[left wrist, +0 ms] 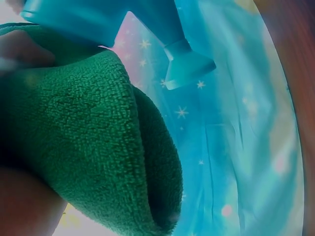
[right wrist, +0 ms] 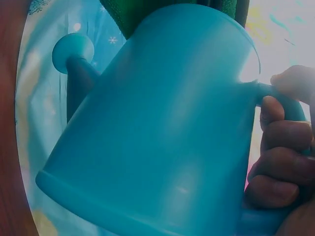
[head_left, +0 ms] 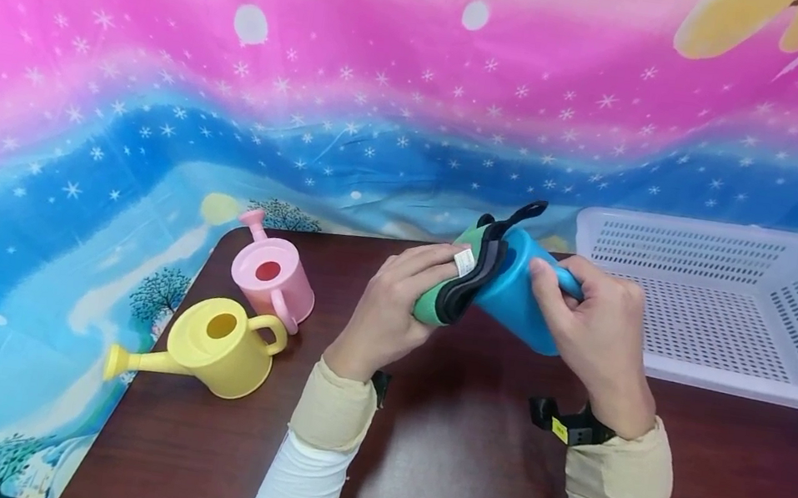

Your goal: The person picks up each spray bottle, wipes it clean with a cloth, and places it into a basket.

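My left hand (head_left: 392, 303) holds a folded green terry cloth (left wrist: 88, 113) with black edging, a black loop and a small white label (head_left: 464, 263). The cloth lies against the top of a blue toy watering can (head_left: 519, 298), tilted in the air above the table. My right hand (head_left: 603, 331) grips this can by its handle (right wrist: 290, 105), fingers curled round it and the thumb near the rim. The spout, ending in a flared rose (left wrist: 189, 69), points away from me. Part of the can's top is hidden behind the cloth in the head view.
On the left of the dark brown table (head_left: 445, 474) stand a pink watering can (head_left: 293, 277) and a yellow one (head_left: 239, 371). A white perforated plastic basket (head_left: 722, 380) is at the back right. A printed cloth backdrop (head_left: 389, 96) hangs behind the table.
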`<action>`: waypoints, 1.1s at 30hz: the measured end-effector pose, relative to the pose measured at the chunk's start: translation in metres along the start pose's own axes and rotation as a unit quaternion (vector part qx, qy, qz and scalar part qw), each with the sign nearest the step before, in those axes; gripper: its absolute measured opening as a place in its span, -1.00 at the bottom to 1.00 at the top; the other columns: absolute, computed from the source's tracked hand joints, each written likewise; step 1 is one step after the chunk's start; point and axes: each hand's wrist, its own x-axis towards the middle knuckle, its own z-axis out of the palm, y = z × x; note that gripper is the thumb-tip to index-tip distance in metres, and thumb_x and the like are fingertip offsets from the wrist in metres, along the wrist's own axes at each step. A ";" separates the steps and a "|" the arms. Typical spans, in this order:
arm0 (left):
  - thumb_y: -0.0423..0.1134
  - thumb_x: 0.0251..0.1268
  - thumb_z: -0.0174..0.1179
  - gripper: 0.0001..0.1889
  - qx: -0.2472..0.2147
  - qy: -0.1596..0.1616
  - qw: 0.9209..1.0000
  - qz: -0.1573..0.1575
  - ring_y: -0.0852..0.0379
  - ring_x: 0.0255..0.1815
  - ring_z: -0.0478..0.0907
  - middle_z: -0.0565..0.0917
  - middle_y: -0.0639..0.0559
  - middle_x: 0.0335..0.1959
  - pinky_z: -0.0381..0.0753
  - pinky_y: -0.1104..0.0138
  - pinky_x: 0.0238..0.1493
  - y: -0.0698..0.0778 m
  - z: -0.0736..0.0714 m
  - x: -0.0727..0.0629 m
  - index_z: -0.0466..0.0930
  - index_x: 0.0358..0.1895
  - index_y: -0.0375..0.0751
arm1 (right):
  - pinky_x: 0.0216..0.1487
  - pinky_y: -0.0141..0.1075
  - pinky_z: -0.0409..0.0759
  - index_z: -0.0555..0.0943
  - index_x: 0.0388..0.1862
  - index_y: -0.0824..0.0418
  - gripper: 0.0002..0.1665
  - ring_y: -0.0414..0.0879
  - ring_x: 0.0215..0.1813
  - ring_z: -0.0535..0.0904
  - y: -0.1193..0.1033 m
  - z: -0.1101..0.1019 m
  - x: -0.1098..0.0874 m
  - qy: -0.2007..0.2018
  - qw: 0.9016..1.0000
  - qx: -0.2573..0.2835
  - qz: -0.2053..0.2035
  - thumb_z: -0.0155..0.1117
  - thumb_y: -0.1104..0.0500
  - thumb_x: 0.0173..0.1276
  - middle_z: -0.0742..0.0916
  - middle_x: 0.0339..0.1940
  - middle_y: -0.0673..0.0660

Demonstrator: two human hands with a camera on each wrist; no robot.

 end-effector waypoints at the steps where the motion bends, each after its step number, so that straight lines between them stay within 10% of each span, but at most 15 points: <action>1: -0.30 0.16 0.57 -0.46 0.001 0.001 1.000 0.003 0.01 0.42 0.57 0.69 -0.04 0.34 0.62 0.09 0.35 0.000 0.000 0.000 0.72 0.27 -0.15 | -0.55 -0.41 0.17 0.57 -0.58 0.22 -0.64 -0.28 -0.66 0.17 0.000 0.000 0.000 0.000 1.000 -0.002 -0.001 0.47 0.20 0.39 0.28 -0.75 -0.01; 33: -0.31 0.16 0.57 -0.39 -0.034 0.007 0.999 0.004 -0.03 0.36 0.65 0.73 -0.13 0.26 0.52 0.20 0.52 0.006 0.006 0.000 0.63 0.32 -0.27 | -0.58 -0.32 0.17 0.36 -0.65 0.14 -0.48 -0.24 -0.65 0.11 0.003 0.000 0.000 -0.066 0.998 -0.008 0.003 0.46 0.18 0.41 0.22 -0.70 -0.07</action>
